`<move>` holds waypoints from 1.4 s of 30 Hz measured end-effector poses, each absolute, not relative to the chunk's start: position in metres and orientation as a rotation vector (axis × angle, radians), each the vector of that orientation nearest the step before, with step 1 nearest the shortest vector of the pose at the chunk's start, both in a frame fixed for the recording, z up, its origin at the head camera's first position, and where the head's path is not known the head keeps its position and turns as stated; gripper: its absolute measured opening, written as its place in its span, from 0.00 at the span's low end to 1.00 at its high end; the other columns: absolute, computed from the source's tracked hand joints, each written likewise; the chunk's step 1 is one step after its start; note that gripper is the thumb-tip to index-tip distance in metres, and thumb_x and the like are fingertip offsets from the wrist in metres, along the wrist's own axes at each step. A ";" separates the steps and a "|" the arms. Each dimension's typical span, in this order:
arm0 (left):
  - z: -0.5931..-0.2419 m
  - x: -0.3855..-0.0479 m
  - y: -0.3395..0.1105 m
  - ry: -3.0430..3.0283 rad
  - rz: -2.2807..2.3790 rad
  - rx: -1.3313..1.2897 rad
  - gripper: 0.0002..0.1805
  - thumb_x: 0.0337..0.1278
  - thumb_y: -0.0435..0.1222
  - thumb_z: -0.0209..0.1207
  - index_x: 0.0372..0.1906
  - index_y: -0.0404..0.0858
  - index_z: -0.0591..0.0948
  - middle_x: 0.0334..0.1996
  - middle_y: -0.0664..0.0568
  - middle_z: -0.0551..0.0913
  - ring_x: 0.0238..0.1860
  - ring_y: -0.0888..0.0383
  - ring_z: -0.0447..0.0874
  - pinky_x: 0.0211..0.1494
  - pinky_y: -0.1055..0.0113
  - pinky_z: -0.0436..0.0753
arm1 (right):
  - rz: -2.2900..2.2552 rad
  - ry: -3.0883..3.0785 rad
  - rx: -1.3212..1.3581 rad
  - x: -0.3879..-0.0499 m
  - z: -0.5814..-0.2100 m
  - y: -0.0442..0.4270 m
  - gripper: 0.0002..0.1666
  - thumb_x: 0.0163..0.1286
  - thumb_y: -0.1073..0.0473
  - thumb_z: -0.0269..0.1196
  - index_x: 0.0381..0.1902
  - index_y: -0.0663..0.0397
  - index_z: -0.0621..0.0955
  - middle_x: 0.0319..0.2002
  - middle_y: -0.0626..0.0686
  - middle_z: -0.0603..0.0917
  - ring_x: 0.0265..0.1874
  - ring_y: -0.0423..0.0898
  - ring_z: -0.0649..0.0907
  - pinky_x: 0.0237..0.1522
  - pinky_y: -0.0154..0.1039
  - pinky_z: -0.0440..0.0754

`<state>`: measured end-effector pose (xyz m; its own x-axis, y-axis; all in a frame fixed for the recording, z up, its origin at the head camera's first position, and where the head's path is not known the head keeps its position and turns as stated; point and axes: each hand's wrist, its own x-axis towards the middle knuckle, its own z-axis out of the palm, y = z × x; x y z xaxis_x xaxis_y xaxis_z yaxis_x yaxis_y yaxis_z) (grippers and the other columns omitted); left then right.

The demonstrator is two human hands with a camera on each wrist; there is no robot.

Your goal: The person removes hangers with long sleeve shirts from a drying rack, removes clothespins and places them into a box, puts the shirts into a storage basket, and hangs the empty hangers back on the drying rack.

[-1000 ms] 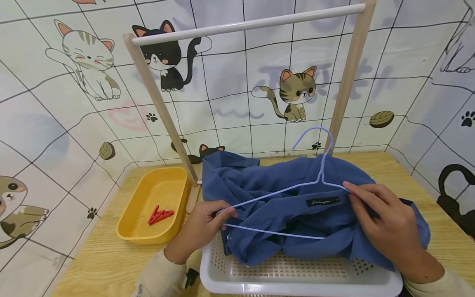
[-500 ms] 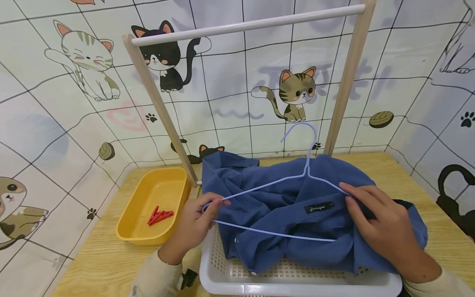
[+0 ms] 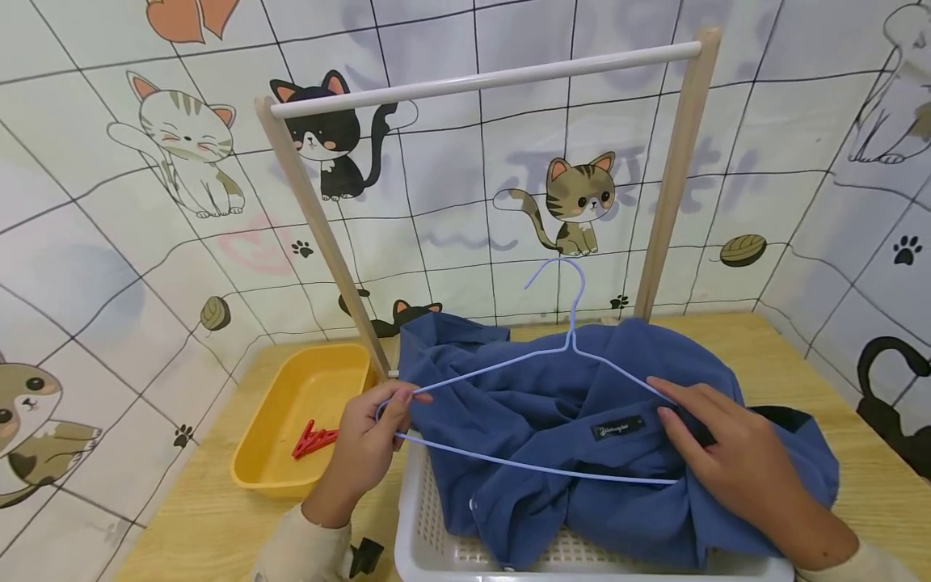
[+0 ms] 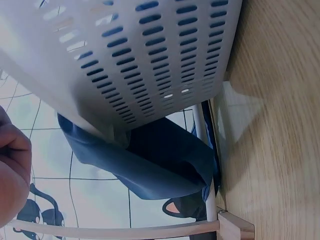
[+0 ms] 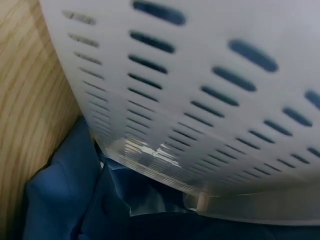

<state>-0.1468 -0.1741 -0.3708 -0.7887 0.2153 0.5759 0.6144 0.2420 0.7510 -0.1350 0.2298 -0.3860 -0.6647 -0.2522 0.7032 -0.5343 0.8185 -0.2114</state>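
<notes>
Grips, 2, bare hands. Left grip (image 3: 371, 436): thumb and fingers pinching the left end of the hanger (image 3: 571, 343). Right grip (image 3: 735, 449): thumb and forefinger pinching the hanger's right arm, the palm over blue cloth.

Hanger, 1: slim, smooth, periwinkle, triangular, 1 curved hook uppermost; held tilted above the basket, right end hidden in the garment.

Garment (image 3: 509, 420), 1: matt blue cloth, loosely heaped and creased, 1 black label (image 3: 618, 427) with pale script; lies in the basket and over its edges.

Basket (image 3: 413, 525), 1: white plastic, smooth rim, walls pierced with rows of slots.

Sleeves (image 3: 305, 546), 2: cream.

Tray (image 3: 313, 384), 1: yellow plastic, rounded corners, left of the basket; holds red clips (image 3: 313, 440), exact count unclear.

Rack (image 3: 330, 250), 1: 2 pale wooden uprights, 1 round white rod (image 3: 483, 80) across the top.

Table (image 3: 189, 501), 1: pale wood grain.

Wall covering (image 3: 451, 178): white, black grid lines, printed cats.
</notes>
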 end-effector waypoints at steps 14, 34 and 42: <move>-0.360 -0.148 -0.189 -2.082 -1.631 -0.579 0.15 0.75 0.26 0.46 0.37 0.28 0.84 0.12 0.49 0.67 0.11 0.59 0.63 0.13 0.69 0.69 | 0.513 -2.434 0.558 -0.133 -0.385 0.226 0.25 0.63 0.58 0.70 0.59 0.46 0.83 0.47 0.53 0.88 0.38 0.51 0.88 0.36 0.52 0.84; -0.358 -0.148 -0.227 -1.925 -1.776 -0.597 0.19 0.77 0.28 0.41 0.33 0.29 0.81 0.12 0.50 0.64 0.11 0.57 0.59 0.10 0.63 0.58 | 0.543 -2.455 0.555 -0.135 -0.389 0.225 0.19 0.64 0.58 0.70 0.54 0.47 0.84 0.46 0.53 0.88 0.37 0.52 0.88 0.36 0.54 0.84; -0.351 -0.145 -0.239 -1.835 -1.800 -0.670 0.19 0.77 0.26 0.40 0.35 0.30 0.82 0.13 0.49 0.63 0.13 0.58 0.58 0.12 0.63 0.58 | 0.578 -2.455 0.550 -0.135 -0.390 0.224 0.19 0.66 0.58 0.68 0.55 0.46 0.84 0.47 0.52 0.88 0.39 0.52 0.88 0.38 0.55 0.84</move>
<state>-0.1446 -0.2386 -0.3511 -0.7646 0.0126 0.6443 0.6445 0.0149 0.7645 -0.1348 0.2244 -0.3898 -0.7631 -0.2553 0.5938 -0.4933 0.8236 -0.2798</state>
